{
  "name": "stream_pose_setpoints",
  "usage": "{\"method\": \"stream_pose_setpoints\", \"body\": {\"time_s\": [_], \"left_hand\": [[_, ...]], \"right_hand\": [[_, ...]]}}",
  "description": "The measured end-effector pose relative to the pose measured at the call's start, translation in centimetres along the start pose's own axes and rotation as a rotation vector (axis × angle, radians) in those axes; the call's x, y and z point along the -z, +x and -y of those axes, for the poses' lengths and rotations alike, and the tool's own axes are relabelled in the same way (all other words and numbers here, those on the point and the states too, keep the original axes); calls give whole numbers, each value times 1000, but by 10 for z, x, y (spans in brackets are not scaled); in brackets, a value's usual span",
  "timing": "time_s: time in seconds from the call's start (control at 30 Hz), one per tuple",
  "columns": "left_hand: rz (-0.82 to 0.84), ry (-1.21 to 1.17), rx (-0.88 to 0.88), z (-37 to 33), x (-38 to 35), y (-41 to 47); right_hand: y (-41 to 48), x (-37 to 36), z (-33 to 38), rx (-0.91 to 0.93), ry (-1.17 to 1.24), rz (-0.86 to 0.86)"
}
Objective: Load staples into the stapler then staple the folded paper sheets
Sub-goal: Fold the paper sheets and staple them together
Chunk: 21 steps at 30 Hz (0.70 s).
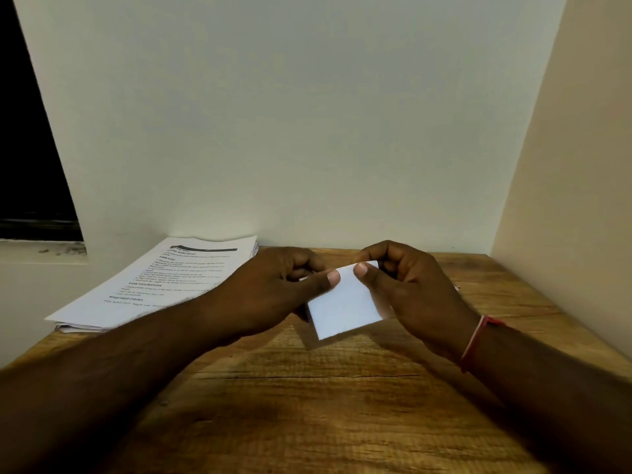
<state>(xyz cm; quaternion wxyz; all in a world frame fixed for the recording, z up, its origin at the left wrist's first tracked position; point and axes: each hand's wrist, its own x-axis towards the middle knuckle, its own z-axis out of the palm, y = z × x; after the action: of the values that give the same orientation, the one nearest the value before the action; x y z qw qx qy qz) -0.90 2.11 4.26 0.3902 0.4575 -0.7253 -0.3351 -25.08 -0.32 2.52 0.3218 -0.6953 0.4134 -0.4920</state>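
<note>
Right now we hold the folded paper [345, 306] just above the far half of the table [307, 405], with both hands on it. Our left hand [273, 285] pinches its far left corner, thumb on top, and our right hand [410, 292] pinches the far right corner the same way. From that grip the sheet tilts down toward us, its near edge free. No stapler shows, so we judge one hand must let go first. A stack of printed sheets [164, 285] lies at the far left corner.
</note>
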Motion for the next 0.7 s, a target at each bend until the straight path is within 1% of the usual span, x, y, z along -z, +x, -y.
{"method": "stream_pose_setpoints", "body": {"time_s": [0.07, 0.23, 0.4, 0.5, 0.7], "left_hand": [[65, -48, 27, 0, -2, -1], [142, -219, 145, 6, -7, 0], [181, -407, 248, 13, -16, 2], [160, -494, 301, 14, -22, 3], [98, -431, 343, 17, -33, 2]], "right_hand": [[-1, -1, 0, -31, 49, -15], [-1, -3, 2, -136, 156, -24], [-3, -8, 5, -308, 206, -34], [-5, -12, 10, -383, 225, -43], [-9, -22, 16, -424, 200, -46]]}}
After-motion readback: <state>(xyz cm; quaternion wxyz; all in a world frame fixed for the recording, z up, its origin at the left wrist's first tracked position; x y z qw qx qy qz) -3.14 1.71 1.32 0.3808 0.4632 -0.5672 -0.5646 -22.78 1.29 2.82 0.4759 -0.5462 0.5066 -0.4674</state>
